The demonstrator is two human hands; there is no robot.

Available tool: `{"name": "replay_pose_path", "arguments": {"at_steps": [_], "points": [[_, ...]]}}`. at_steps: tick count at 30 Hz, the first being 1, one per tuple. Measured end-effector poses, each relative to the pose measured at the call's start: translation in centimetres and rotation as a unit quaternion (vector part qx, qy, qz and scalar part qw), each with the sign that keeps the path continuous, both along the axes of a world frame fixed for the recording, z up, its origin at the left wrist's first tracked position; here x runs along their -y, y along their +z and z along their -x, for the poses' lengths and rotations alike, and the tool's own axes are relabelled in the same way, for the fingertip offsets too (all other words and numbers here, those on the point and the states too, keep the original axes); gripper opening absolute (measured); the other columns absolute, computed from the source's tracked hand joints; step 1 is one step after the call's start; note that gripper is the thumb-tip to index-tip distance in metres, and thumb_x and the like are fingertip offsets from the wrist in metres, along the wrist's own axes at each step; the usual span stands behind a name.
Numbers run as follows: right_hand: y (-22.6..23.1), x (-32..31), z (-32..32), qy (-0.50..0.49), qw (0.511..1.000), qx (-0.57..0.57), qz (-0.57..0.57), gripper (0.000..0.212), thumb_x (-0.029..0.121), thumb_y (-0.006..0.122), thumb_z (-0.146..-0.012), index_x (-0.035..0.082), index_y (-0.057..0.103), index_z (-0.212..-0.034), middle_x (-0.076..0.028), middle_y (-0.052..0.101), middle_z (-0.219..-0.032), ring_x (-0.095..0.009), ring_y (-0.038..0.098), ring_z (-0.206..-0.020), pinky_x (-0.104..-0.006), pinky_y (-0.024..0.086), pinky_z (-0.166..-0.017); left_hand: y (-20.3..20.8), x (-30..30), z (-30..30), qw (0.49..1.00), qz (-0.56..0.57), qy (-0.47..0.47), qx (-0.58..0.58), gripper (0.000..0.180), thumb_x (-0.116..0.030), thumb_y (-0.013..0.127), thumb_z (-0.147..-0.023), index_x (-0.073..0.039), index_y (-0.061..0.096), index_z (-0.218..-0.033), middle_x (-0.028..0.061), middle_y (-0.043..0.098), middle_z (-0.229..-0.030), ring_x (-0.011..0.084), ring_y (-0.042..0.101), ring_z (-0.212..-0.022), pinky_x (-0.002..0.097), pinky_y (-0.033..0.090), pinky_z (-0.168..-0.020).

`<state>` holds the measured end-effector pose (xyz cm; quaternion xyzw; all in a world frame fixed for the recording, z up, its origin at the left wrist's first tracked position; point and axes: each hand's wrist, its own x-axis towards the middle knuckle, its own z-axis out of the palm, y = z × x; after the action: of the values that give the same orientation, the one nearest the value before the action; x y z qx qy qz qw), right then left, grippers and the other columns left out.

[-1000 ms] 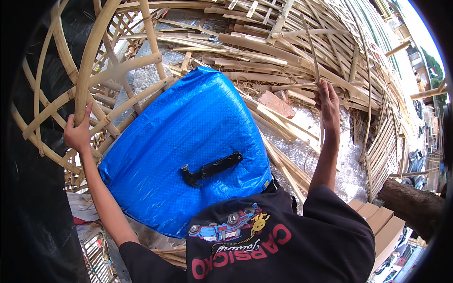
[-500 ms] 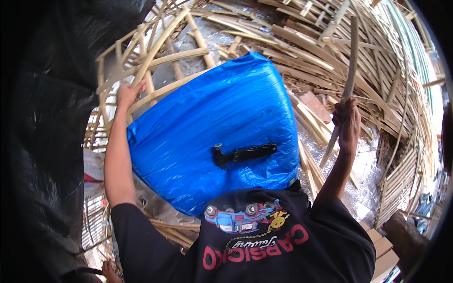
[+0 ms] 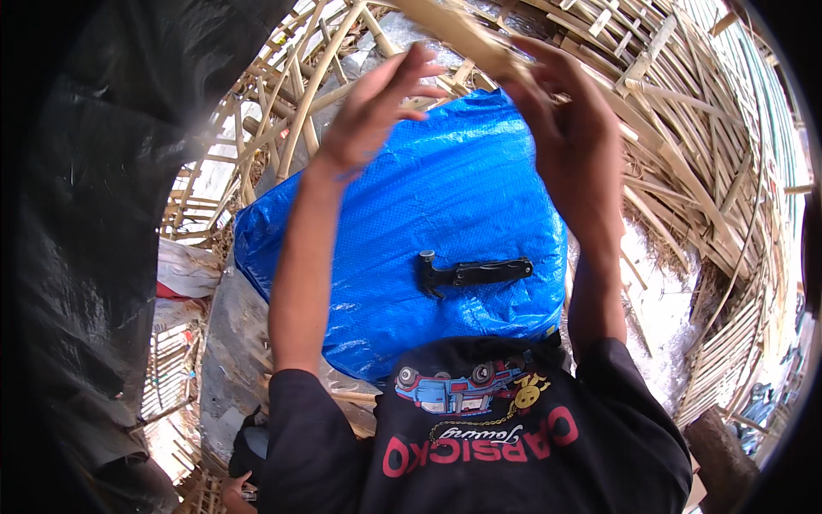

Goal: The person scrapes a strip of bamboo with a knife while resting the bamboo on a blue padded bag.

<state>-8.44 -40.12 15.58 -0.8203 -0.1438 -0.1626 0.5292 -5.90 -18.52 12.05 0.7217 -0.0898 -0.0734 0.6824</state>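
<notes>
My right hand [image 3: 572, 128] is raised over the far edge of the blue tarp [image 3: 411, 206], closed around a bamboo strip [image 3: 462, 36]. The strip slants up and to the left, out of the picture's top edge, and is blurred by motion. To its left, my left hand [image 3: 372, 111] hangs in the air with its fingers apart and nothing in them. A black hammer-headed multi-tool [image 3: 475, 271] lies on the tarp, which spreads in front of my body. Beyond my left hand stands a bamboo lattice frame [image 3: 300, 120].
Heaps of split bamboo strips [image 3: 685, 171] fill the far right. A black plastic sheet [image 3: 94, 223] hangs along the left side. At the lower left, another person's hand [image 3: 236, 492] shows near a dark bundle. A dark log [image 3: 721, 450] lies at the lower right.
My left hand has let go of the bamboo frame and moved right. My right hand has swung the bamboo strip up and left, from the right side to above the tarp.
</notes>
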Motion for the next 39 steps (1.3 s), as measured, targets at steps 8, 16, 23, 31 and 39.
{"name": "replay_pose_path", "arguments": {"at_steps": [8, 16, 23, 31, 39], "points": [[-2.0, 0.4, 6.6, 0.228, 0.922, -0.093, 0.299, 0.045, 0.017, 0.079, -0.082, 0.009, 0.062, -0.123, -0.013, 0.056, -0.119, -0.035, 0.052, -0.116, -0.0462, 0.044, -0.098, -8.3, 0.8, -1.6, 0.921, 0.345, 0.168, -0.074, 0.051, -0.045, 0.024, -0.112, -0.006, 0.055, -0.122, 0.0175, 0.068, -0.127, 0.0329, 0.065, -0.119, 0.0451, 0.054, -0.095], [-8.0, 2.4, 11.0, 0.264, 0.862, -0.173, 0.397, 0.042, 0.008, 0.074, -0.082, 0.002, 0.061, -0.122, -0.014, 0.059, -0.110, -0.036, 0.056, -0.106, -0.0441, 0.049, -0.091, -8.2, 1.2, -2.4, 0.841, 0.460, 0.258, -0.120, 0.049, -0.045, 0.023, -0.111, -0.004, 0.049, -0.117, 0.0187, 0.066, -0.104, 0.0330, 0.071, -0.102, 0.0508, 0.058, -0.092], [-3.6, 3.0, 6.2, 0.235, 0.847, -0.443, -0.178, 0.061, 0.043, 0.057, -0.102, -0.004, 0.047, -0.140, -0.009, 0.061, -0.103, -0.014, 0.057, -0.085, -0.0275, 0.047, -0.070, -9.1, -0.3, -3.8, 0.765, 0.554, 0.322, -0.062, 0.049, -0.048, 0.030, -0.110, -0.004, 0.052, -0.110, 0.0142, 0.066, -0.093, 0.0263, 0.067, -0.089, 0.0458, 0.056, -0.089], [-5.3, 1.1, -6.5, 0.305, 0.744, -0.262, -0.533, 0.047, 0.030, 0.051, -0.097, 0.003, 0.051, -0.136, -0.005, 0.052, -0.098, -0.016, 0.046, -0.083, -0.0266, 0.038, -0.061, -6.5, -8.7, -2.7, 0.703, 0.541, 0.434, 0.156, 0.040, -0.048, 0.031, -0.110, -0.012, 0.043, -0.098, 0.0013, 0.043, -0.080, 0.0155, 0.041, -0.074, 0.0354, 0.043, -0.079], [-11.5, -0.1, -7.1, 0.281, 0.710, -0.300, -0.572, 0.034, 0.019, 0.056, -0.087, 0.007, 0.059, -0.118, -0.004, 0.056, -0.100, -0.019, 0.050, -0.090, -0.0304, 0.039, -0.057, -5.2, -7.9, -2.4, 0.703, 0.506, 0.473, 0.162, 0.042, -0.049, 0.033, -0.111, -0.010, 0.048, -0.116, 0.0018, 0.043, -0.080, 0.0147, 0.042, -0.075, 0.0334, 0.040, -0.076]]}}
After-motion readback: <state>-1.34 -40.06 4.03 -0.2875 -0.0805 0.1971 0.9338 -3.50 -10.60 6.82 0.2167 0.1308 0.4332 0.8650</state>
